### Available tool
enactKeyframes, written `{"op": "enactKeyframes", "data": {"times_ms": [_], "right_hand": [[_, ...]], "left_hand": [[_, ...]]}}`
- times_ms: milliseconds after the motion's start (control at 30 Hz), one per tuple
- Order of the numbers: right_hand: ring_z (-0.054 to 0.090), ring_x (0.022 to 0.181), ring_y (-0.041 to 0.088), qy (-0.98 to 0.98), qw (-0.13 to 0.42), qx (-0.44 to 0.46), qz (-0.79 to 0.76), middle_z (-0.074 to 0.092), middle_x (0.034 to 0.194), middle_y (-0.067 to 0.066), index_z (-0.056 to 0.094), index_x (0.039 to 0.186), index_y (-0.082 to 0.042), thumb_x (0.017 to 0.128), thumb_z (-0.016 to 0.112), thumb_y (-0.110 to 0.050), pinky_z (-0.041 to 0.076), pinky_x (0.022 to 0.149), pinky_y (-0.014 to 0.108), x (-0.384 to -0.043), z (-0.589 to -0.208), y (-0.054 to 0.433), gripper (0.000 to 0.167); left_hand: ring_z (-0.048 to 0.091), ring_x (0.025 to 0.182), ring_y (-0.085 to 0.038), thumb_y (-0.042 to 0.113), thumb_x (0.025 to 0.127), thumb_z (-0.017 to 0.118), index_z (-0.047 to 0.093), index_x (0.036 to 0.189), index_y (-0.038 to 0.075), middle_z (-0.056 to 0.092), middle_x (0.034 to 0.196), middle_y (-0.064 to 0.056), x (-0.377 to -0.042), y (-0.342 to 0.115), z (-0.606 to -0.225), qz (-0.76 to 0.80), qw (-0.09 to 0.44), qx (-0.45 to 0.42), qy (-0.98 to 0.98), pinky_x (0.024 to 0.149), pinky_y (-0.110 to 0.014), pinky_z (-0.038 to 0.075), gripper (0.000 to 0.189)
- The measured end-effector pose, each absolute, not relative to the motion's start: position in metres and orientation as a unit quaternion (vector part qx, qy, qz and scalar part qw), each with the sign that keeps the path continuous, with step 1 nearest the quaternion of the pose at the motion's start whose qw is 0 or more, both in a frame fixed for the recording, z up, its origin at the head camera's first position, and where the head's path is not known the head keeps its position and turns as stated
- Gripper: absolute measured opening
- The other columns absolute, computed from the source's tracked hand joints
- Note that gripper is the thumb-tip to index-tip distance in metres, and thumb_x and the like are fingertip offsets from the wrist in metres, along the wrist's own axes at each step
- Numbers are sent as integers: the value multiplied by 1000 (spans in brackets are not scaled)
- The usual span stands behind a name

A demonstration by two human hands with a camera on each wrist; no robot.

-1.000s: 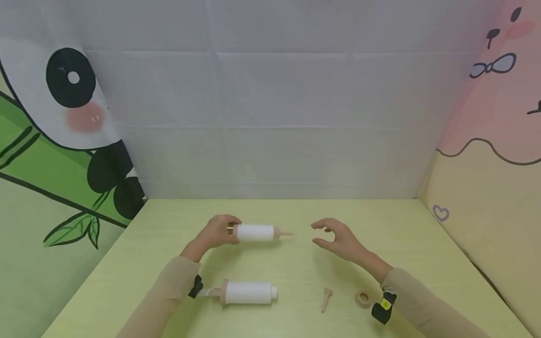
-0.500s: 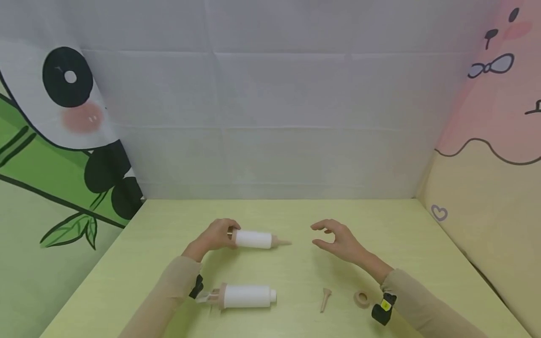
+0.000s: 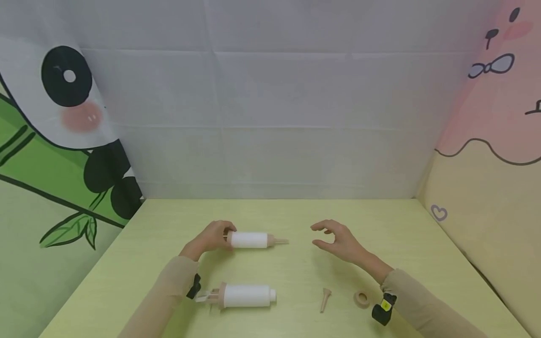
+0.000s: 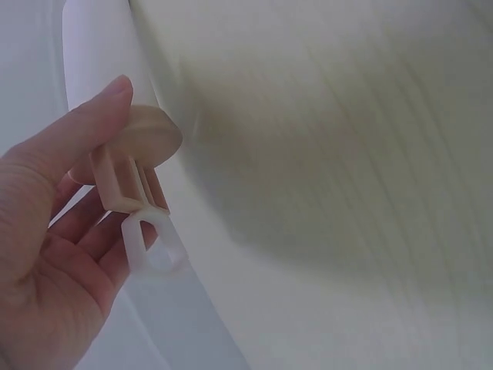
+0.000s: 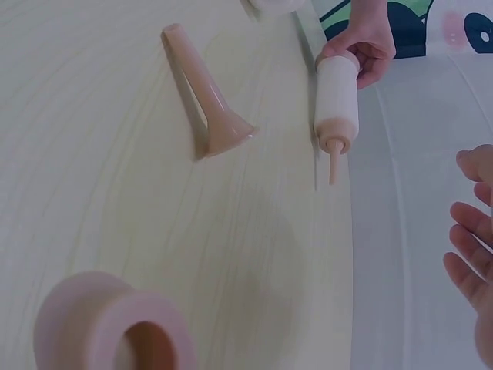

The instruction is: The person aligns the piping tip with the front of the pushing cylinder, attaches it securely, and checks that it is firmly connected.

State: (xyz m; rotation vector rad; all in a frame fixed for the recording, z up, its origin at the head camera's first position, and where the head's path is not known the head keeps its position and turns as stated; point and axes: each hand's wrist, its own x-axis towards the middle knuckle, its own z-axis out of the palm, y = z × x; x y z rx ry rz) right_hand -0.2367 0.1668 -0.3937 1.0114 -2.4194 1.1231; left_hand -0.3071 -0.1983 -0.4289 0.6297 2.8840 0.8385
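My left hand [image 3: 212, 236] grips a white decorating syringe [image 3: 249, 240] by its beige end cap [image 4: 146, 139], thumb on one side and fingers behind. The syringe lies sideways close over the table, its thin beige nozzle [image 3: 280, 241] pointing right. From the cap sticks a beige plunger guide with a pale ring handle [image 4: 135, 247]. My right hand [image 3: 340, 240] hovers to the right of the nozzle tip, thumb and fingers curved apart around nothing. Nearer me, a second white syringe [image 3: 247, 295] lies on the table without a nozzle, its plunger end to the left.
A loose beige flared nozzle [image 3: 325, 299] lies front right on the pale yellow table [image 3: 296, 272]. Beside it, near my right wrist, is a beige ring-shaped collar [image 5: 77, 324]. A white sheet [image 3: 270, 155] stands behind the table, with cartoon-printed panels on both sides.
My left hand has lowered the syringe a little toward the table and shifted it slightly left. The right hand stays where it was.
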Motion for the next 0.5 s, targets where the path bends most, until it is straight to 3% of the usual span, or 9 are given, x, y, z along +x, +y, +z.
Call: {"op": "enactKeyframes", "data": {"times_ms": [267,500], "right_hand": [[56,95,33,-839,149,352,388,62,102,17,59,107,1,76,69,0,48,77,46,-256,-420,174,33],[58,96,26,-833,148,363,391,62,105,7,60,109,-7,80,69,-11,49,78,39,-261,-426,180,31]], "left_hand": [[59,89,-25,8,61,82,62,101,-2,63,98,-12,-306,-200,-429,279,36,211,936,75,-38,49,46],[60,95,-29,6,62,82,63,104,-3,63,103,-15,-307,-200,-430,299,44,181,936,79,-39,50,48]]}}
